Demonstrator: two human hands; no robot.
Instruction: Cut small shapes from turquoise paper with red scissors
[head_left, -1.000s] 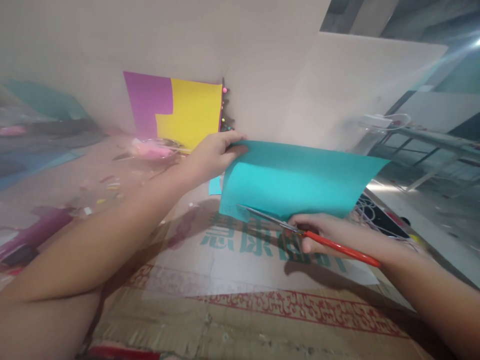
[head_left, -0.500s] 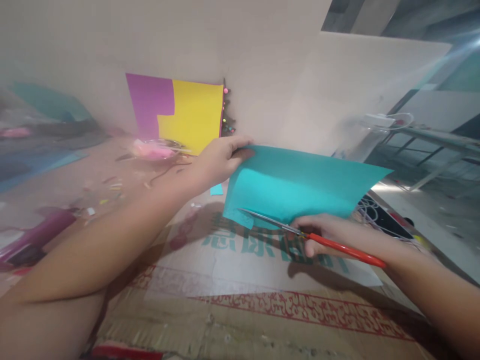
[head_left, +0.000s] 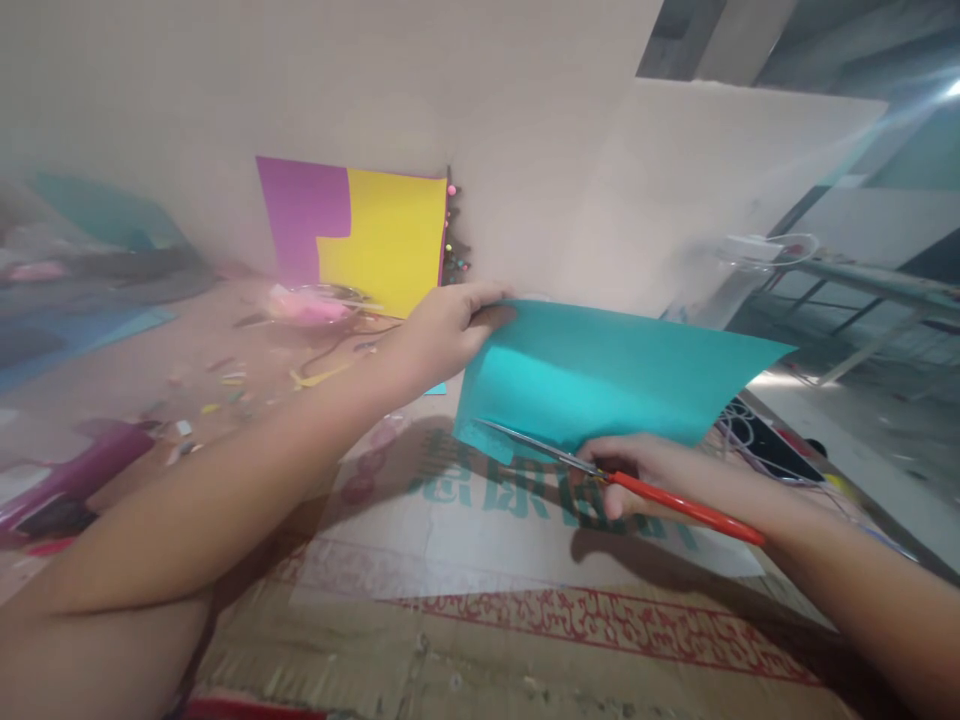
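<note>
My left hand (head_left: 442,330) pinches the upper left corner of a teal paper sheet (head_left: 607,375) and holds it up over a flattened cardboard box (head_left: 480,560). My right hand (head_left: 637,475) grips red-handled scissors (head_left: 600,470). Their metal blades lie along the sheet's lower left edge, tips pointing left. The fingers of my right hand are curled round the handles, partly under the paper.
A purple and a yellow sheet (head_left: 360,235) lean against the wall behind. A clear dish with pink bits (head_left: 311,303) and paper scraps (head_left: 225,385) lie on the left. A purple object (head_left: 82,465) sits at far left. Cables (head_left: 757,430) lie on the right.
The teal sheet and both hands have drifted slightly right and down in view. The scissors stay at the sheet's lower edge.
</note>
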